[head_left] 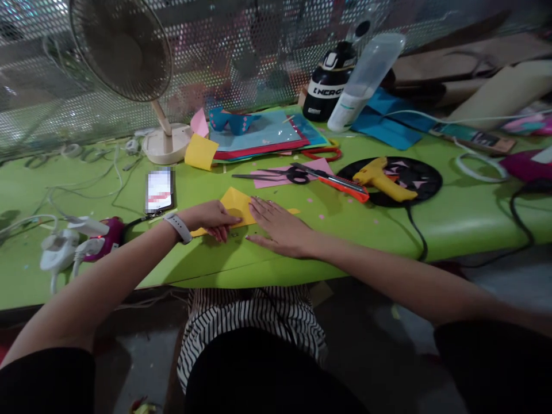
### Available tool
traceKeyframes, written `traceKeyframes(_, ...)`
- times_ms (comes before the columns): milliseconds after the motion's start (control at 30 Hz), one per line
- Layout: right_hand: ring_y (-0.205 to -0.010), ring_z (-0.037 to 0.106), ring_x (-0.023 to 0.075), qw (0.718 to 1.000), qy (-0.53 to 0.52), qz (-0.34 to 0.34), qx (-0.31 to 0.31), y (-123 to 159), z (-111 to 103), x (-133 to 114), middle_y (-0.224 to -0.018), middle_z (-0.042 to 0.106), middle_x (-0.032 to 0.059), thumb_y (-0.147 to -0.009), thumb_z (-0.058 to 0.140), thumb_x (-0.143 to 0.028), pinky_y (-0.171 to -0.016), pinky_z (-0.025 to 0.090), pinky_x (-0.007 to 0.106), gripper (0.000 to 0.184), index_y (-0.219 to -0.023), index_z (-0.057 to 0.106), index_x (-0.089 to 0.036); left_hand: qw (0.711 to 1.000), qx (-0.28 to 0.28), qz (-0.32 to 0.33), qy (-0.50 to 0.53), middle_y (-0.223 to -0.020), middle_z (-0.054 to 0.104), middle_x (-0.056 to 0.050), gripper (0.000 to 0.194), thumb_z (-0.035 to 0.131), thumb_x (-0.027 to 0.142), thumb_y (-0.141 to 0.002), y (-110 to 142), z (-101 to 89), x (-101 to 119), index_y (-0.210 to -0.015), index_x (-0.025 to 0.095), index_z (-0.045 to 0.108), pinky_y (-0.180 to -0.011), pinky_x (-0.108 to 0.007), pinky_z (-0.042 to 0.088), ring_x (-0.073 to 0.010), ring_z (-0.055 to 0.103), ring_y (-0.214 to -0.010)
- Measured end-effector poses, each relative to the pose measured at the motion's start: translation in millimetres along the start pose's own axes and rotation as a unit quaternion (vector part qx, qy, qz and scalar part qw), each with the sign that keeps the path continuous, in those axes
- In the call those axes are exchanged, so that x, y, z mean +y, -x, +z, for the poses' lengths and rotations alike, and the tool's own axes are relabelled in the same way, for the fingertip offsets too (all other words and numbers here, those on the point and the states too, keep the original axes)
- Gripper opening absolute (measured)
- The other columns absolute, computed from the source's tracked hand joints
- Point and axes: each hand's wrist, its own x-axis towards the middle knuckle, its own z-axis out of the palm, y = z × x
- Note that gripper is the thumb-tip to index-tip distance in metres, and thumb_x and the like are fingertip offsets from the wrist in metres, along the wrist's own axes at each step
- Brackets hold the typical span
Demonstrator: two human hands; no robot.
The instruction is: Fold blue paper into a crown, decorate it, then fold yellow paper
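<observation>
A folded sheet of yellow paper [235,201] lies near the front edge of the green table, its peak pointing away from me. My left hand [209,218], with a pale watch strap at the wrist, grips its left part, thumb on top and fingers curled below. Flat across the right part rests my right hand [280,227], fingers stretched out and thumb apart. Both hands cover some of the paper. Just beyond them are black scissors [297,175] on a pink paper sheet [319,167] and an orange utility knife [340,185].
A yellow glue gun [383,179] lies on a black round mat [431,172]. Behind are stacked coloured sheets [276,129], blue paper glasses [230,122], a black bottle [325,86] and a clear bottle [366,80]. Leftward stand a fan [166,144], a phone [159,190] and plugged cables [88,241].
</observation>
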Motion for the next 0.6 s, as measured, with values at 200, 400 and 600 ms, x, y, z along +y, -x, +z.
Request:
traceKeyframes(200, -0.150, 0.007, 0.0307, 1.000, -0.008, 0.009, -0.005, 0.3, 1.0, 0.1, -0.161, 0.011, 0.0199, -0.092, 0.019, -0.072, -0.123, 0.011, 0.049, 0.095, -0.154, 0.017, 0.000, 0.999, -0.013, -0.025, 0.038, -0.066, 0.071, -0.009, 0.051, 0.075, 0.065, -0.065, 4.2, -1.5, -3.9, -0.056, 0.015, 0.067, -0.066, -0.034, 0.049, -0.0189, 0.068, -0.064)
traceKeyframes(400, -0.150, 0.007, 0.0307, 1.000, -0.006, 0.009, -0.005, 0.6, 0.0, -0.4, -0.161, 0.011, 0.0186, -0.092, 0.020, -0.072, -0.123, 0.010, 0.050, 0.094, -0.155, 0.015, -0.002, 0.998, -0.035, -0.024, 0.049, -0.065, 0.071, -0.010, 0.047, 0.082, 0.060, -0.058, 0.3, -4.3, -2.3, -0.056, 0.015, 0.068, -0.066, -0.035, 0.051, -0.0210, 0.068, -0.069)
traceKeyframes(600, -0.150, 0.003, 0.0297, 1.000, 0.003, 0.009, -0.014, 2.5, -0.7, -1.0, -0.162, 0.007, 0.0170, -0.093, 0.018, -0.070, -0.123, 0.010, 0.049, 0.092, -0.156, 0.008, -0.003, 0.998, -0.028, -0.027, 0.042, -0.064, 0.070, -0.009, 0.041, 0.081, 0.056, -0.061, 4.3, -4.0, -9.1, -0.055, 0.017, 0.068, -0.057, -0.030, 0.049, -0.0179, 0.065, -0.062)
